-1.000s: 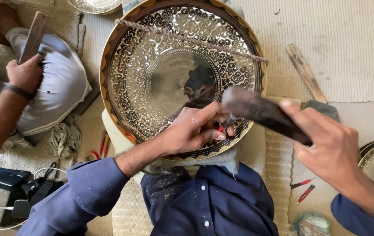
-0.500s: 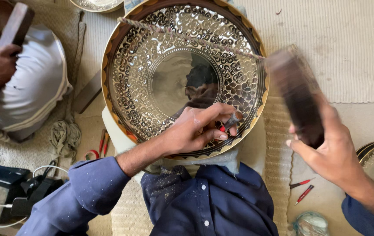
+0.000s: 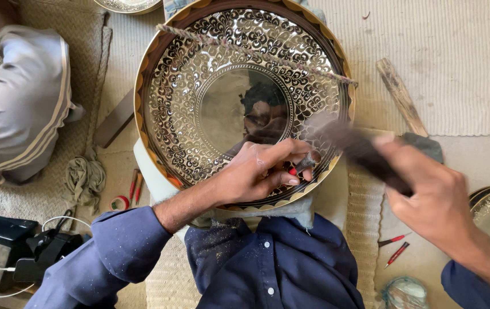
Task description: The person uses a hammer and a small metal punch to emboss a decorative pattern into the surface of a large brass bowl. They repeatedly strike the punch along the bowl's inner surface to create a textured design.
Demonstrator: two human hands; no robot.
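The large engraved metal tray (image 3: 216, 91) rests tilted on the person's lap, its lower rim against a pale cloth pad (image 3: 153, 177). A twisted cord (image 3: 256, 54) crosses its upper face. The left hand (image 3: 256, 171) lies on the lower right band of the pattern, fingers pinched around a small red-handled chisel (image 3: 302, 166) whose tip meets the metal. The right hand (image 3: 428, 194) is clenched around a dark hammer (image 3: 353, 146), motion-blurred, its head just beside the chisel's top.

Risk noted: the fingers sit very close to the strike point, so an off-centre blow could land on them. A glancing strike could also skid the chisel and scar the finished pattern. Spare red tools (image 3: 393, 249) lie on the floor mat (image 3: 456, 68), and another person's striped sleeve (image 3: 27, 114) shows at left.
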